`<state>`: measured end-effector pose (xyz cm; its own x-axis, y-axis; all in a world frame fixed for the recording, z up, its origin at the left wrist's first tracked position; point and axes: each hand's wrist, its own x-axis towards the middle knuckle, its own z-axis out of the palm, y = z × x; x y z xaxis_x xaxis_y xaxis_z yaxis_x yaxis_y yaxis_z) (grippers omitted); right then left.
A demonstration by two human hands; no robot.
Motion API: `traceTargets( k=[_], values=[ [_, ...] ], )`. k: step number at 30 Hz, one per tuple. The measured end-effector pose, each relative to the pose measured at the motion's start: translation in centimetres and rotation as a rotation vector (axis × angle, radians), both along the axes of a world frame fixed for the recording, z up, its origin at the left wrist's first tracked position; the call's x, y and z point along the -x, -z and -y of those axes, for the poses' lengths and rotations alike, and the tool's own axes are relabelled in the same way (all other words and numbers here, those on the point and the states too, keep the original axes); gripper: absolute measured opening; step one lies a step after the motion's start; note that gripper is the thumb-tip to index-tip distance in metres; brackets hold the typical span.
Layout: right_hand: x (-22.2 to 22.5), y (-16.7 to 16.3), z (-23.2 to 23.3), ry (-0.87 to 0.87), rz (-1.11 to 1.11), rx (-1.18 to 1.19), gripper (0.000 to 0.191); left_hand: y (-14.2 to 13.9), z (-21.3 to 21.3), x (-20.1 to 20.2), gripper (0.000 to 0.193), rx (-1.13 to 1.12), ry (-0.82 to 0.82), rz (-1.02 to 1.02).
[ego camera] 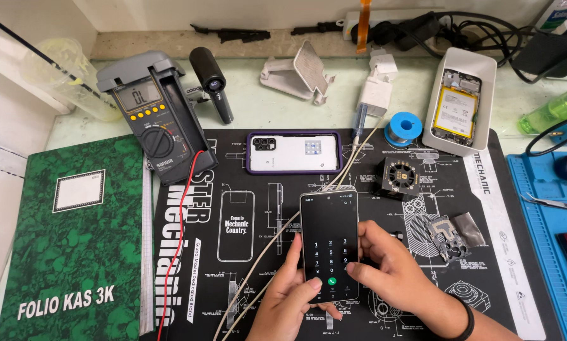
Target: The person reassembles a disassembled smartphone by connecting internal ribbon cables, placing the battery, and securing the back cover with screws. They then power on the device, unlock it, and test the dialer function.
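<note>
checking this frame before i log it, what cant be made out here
All head view:
- Lower part of the phone: covered by the left hand and right hand.
- Where the cables end: cut off by the bottom edge.
- Opened phone in the white tray: parts too small to tell.
- Tools on the blue mat: cut off by the right edge.

Left hand (288,292) and right hand (394,273) curl inward, thumbs extended, fingers wrapped.
</note>
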<state>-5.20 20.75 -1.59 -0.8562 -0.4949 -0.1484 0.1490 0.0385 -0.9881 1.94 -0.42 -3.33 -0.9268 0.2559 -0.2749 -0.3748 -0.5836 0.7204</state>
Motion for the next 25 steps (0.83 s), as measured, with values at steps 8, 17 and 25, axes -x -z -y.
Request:
traceTargets(
  k=[8, 17, 25],
  values=[
    [-0.13, -0.02, 0.04, 0.000, -0.008, -0.001, 0.042, -0.18, -0.04, -0.08, 0.080, 0.040, -0.001, 0.030],
    [-0.20, 0.05, -0.06, 0.009, -0.006, -0.021, 0.042, 0.06, 0.09, -0.24, 0.080, 0.019, 0.018, -0.005],
    [-0.29, -0.09, -0.12, 0.005, -0.023, -0.022, 0.044, -0.22, 0.11, -0.40, 0.081, 0.034, 0.022, -0.002]
  ],
)
